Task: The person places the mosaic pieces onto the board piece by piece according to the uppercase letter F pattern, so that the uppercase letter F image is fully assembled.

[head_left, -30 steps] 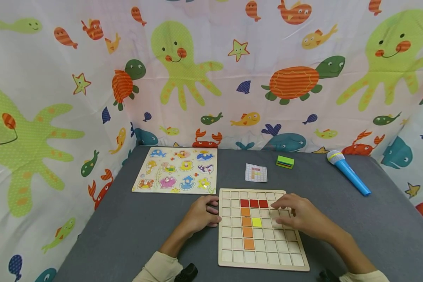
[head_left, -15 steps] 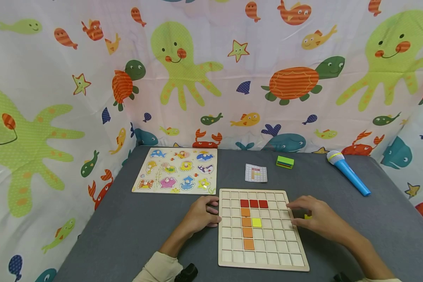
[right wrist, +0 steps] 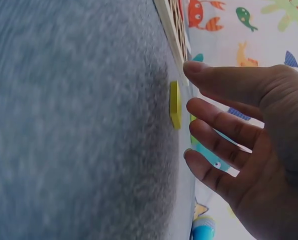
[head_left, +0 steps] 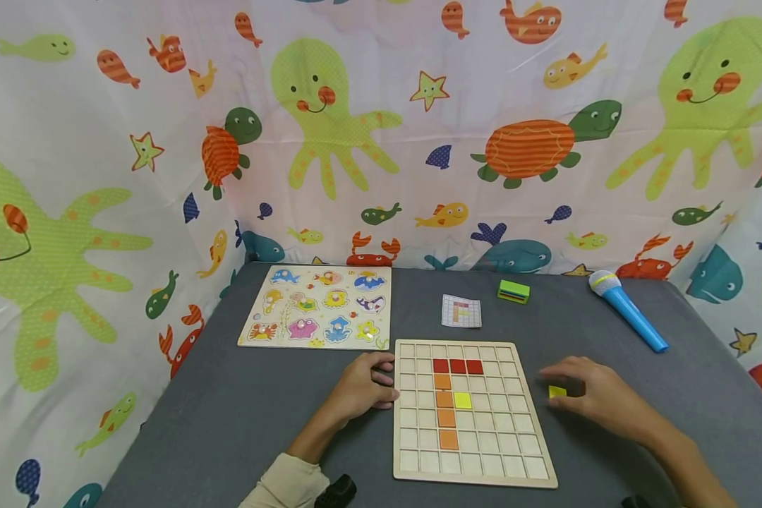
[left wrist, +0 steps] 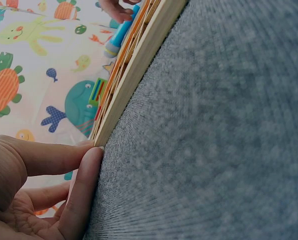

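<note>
A wooden grid board (head_left: 475,482) lies on the dark grey table, with red tiles (head_left: 457,367), orange tiles (head_left: 446,418) and one yellow tile (head_left: 462,401) in its cells. At its left edge rests my left hand (head_left: 360,386), thumb and fingertips touching the rim, as the left wrist view also shows. To the right of the board my right hand (head_left: 600,395) hovers low with fingers spread. A loose yellow tile (right wrist: 175,105) lies on the table by its thumb and fingers; in the right wrist view the fingertips appear apart from it.
Behind the board lie a small pattern card (head_left: 461,312) and a stack of coloured pieces (head_left: 513,291), green on top. A blue toy microphone (head_left: 631,314) is at the back right. A sea-animal puzzle (head_left: 317,307) lies back left. A printed curtain (head_left: 381,141) encloses the table.
My right hand has moved right, from over the board to the table beside it, and the loose yellow tile has come into view there. My left hand has stayed at the board's edge.
</note>
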{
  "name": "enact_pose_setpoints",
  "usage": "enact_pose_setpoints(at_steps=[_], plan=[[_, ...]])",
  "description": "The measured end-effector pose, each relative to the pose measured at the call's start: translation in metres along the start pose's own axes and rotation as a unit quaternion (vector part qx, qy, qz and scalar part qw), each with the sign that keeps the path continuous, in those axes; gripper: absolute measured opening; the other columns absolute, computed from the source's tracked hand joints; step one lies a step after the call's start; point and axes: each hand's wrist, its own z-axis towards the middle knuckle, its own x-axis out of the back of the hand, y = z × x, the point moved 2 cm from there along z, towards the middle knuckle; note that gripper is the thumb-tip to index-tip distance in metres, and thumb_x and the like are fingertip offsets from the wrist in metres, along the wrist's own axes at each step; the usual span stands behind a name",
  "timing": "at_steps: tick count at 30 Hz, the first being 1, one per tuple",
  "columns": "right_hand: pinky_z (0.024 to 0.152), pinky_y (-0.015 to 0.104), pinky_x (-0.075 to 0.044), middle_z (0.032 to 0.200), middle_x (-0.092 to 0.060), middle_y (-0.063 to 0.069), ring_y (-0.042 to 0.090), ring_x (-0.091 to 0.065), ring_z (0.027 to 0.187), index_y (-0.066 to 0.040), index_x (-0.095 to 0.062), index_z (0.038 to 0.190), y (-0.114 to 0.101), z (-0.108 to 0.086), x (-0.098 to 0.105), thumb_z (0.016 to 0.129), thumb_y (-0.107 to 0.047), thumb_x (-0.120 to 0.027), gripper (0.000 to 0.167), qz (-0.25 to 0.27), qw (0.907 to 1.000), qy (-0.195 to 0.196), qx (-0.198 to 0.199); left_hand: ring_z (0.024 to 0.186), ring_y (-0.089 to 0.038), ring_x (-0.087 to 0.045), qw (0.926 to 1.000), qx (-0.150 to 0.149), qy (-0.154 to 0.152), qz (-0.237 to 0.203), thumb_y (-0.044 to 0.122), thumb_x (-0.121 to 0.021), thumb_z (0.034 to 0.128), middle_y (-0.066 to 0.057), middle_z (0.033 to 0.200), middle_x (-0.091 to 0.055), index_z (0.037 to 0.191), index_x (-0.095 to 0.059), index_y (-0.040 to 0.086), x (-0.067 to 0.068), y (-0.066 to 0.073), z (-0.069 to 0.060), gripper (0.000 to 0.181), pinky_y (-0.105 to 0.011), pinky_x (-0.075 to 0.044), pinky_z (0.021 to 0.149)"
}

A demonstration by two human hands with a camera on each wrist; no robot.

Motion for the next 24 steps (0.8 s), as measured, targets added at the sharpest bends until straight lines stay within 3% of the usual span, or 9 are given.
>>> enact_pose_setpoints(at_steps=[5, 16, 24], plan=[[0.083, 0.027, -0.056, 0.117, -0.068, -0.009, 0.010, -0.059, 0.103, -0.022, -0.076, 0.125, 0.008, -0.003, 0.002, 0.090, -0.040, -0.085, 0.041, -0.007, 0.9999, -0.008, -0.005, 0.103, -0.022, -0.067, 1.0000, -0.002, 0.001, -0.002, -0.010, -0.081, 0.0839, -0.018, 0.129, -0.060, 0.145, -0.056, -0.004, 0.000, -0.001, 0.000, 0.067, -0.038, -0.069, 0.070], [0.078, 0.030, -0.055, 0.112, -0.067, -0.004, 0.014, -0.058, 0.097, -0.015, -0.076, 0.124, 0.018, -0.005, 0.005, 0.089, -0.029, -0.086, 0.039, -0.012, 0.9995, -0.022, -0.019, 0.102, -0.022, -0.067, 1.0000, -0.003, 0.001, 0.000, -0.010, -0.081, 0.0839, -0.017, 0.128, -0.060, 0.145, -0.056, -0.004, 0.000, -0.002, 0.001, 0.067, -0.038, -0.069, 0.070], [0.074, 0.025, -0.052, 0.107, -0.066, -0.005, 0.012, -0.057, 0.093, -0.013, -0.077, 0.121, 0.019, -0.004, 0.004, 0.088, -0.026, -0.086, 0.036, -0.014, 0.9992, -0.031, -0.021, 0.102, -0.023, -0.067, 1.0000, -0.002, -0.001, 0.001, -0.009, -0.081, 0.0845, -0.018, 0.128, -0.059, 0.145, -0.056, -0.005, 0.000, -0.002, 0.000, 0.066, -0.037, -0.069, 0.070]])
